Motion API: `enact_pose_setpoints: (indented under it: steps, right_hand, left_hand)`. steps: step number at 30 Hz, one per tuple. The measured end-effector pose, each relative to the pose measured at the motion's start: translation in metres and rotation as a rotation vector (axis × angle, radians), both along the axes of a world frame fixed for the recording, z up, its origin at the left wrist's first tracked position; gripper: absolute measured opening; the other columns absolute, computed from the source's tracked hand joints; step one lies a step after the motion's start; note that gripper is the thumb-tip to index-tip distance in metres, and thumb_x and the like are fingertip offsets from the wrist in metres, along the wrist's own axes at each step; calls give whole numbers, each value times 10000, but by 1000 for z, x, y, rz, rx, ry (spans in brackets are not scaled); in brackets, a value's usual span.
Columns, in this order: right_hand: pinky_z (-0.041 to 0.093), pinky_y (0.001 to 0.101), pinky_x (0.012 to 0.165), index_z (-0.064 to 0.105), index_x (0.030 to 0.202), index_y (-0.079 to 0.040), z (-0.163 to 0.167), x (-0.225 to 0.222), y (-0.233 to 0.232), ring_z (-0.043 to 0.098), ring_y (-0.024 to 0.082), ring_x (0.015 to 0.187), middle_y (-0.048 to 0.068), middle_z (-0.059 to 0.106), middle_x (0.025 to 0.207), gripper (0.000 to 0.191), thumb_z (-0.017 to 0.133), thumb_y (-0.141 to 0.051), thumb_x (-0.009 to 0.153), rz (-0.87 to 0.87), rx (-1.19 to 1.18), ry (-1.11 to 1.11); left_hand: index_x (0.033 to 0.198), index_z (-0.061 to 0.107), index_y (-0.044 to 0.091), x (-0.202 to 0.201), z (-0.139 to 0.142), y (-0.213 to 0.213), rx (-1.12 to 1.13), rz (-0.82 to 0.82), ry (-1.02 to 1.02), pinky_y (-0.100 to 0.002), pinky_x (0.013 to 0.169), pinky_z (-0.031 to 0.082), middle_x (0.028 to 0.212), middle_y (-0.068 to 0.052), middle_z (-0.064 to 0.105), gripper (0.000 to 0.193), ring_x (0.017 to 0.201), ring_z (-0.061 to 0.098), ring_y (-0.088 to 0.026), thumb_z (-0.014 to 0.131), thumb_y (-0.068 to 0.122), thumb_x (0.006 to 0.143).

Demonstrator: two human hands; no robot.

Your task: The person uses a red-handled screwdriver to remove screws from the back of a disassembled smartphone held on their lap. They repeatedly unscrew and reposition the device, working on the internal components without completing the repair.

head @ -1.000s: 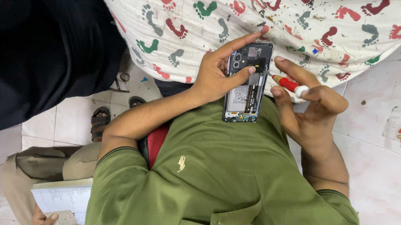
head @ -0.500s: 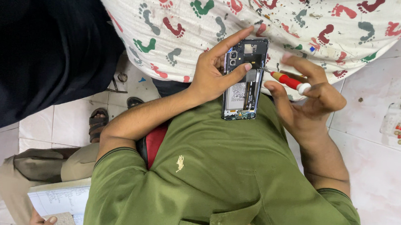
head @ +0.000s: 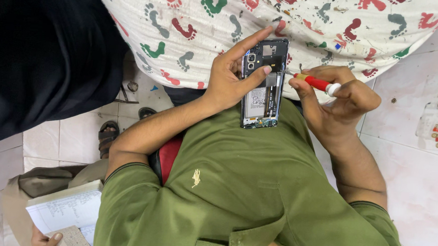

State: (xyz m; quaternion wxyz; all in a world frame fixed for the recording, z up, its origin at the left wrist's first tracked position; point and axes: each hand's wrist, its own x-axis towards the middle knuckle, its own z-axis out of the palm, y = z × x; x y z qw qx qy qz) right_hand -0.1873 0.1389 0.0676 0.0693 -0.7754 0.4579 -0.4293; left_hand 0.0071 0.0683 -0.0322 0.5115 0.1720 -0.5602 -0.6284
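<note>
Here the left hand (head: 232,78) grips an opened phone (head: 263,85), the right hand (head: 339,102) pinching a seemingly red-handled screwdriver (head: 316,83).

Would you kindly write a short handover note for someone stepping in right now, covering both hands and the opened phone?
Left hand: grips the phone upright against the green shirt, thumb across its middle.
Right hand: holds a red-handled screwdriver, tip at the phone's right edge near the top.
Done: the back cover is off; battery and circuit board are exposed.
Left: work at that edge is under way; whether a screw is out cannot be seen.
Nearby: spotted cloth above; another person's hand on a notebook at lower left.
</note>
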Motion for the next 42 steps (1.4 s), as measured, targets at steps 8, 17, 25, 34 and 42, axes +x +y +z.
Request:
enact_pose_setpoints:
  steps: [8,17,25,34,42]
  right_hand:
    - [647,328,851,164,1211,-138,-1,-12,10,756,313,936,246,709,1044,548,683,-8,1091,-27,51,-231]
    - [647,313,893,159,1193,-168,-3,-6,15,765,306,957,259,733,1084,547,693,-58,1145,-29,87,-338]
    - [650,291,842,154,1176,-175,-9,-9,19,770,284,908,252,744,1073,574,722,-107,1121,-75,76,-337]
    - [695,359,894,146,1204,-204,-13,-8,22,773,295,894,235,735,1080,561,701,-148,1148,-47,39,-392]
    - [677,354,886,157,1225,-183,-9,-5,22,767,298,898,241,738,1083,557,702,-148,1117,-65,92,-390]
  left_hand:
    - [1310,702,99,8,31,5,-198,136,-330,-314,1069,557,1302,-60,735,288,1223,699,-159,743,149,1030]
    - [1096,741,96,5,40,9,-214,210,-319,-297,938,559,1087,-11,762,149,1053,708,-156,790,184,987]
    - [1137,632,72,8,35,9,-200,134,-265,-295,966,515,1101,-43,672,160,1050,656,-165,671,219,1086]
    - [1152,611,79,6,26,6,-192,68,-219,-296,997,493,1126,-45,635,248,1083,622,-160,620,324,1112]
    - [1139,616,76,7,26,6,-180,72,-228,-295,985,492,1103,-41,640,237,1061,619,-159,617,311,1112]
